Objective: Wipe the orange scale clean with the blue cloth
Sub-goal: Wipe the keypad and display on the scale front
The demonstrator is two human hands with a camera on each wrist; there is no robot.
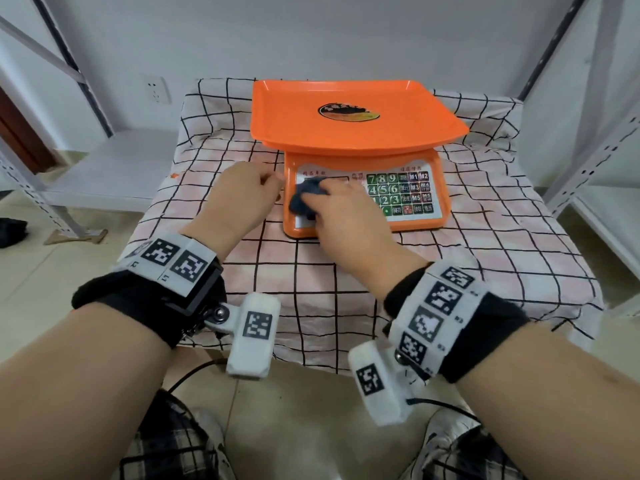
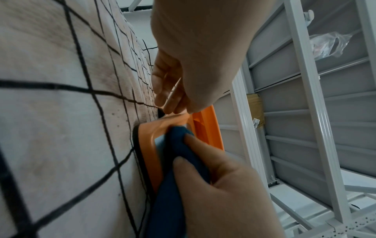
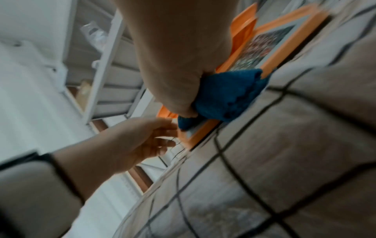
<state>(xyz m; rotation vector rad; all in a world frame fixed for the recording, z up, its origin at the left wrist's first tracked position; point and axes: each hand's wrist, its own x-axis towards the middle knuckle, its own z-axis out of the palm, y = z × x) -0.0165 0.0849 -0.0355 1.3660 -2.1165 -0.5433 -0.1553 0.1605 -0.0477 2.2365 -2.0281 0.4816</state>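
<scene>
The orange scale [image 1: 356, 123] stands on a checked tablecloth, its wide tray above a sloping keypad panel [image 1: 412, 192]. My right hand [image 1: 329, 202] grips the bunched blue cloth [image 1: 304, 199] and presses it on the left part of that panel, over the display. The left wrist view shows the cloth [image 2: 179, 153] pinched between the thumb and fingers of my right hand [image 2: 203, 169] against the scale's front corner [image 2: 150, 145]. My left hand [image 1: 266, 188] sits at the base's left side, its relaxed fingers [image 2: 168, 96] touching the orange edge. The right wrist view is blurred and shows the cloth [image 3: 227, 93] under my right hand [image 3: 179, 90].
The tablecloth [image 1: 346, 289] hangs over the table's front edge just before my wrists. Grey metal shelving stands to the left [image 1: 104, 168] and to the right [image 1: 588, 150]. A wall socket [image 1: 156, 88] is on the wall at the back left.
</scene>
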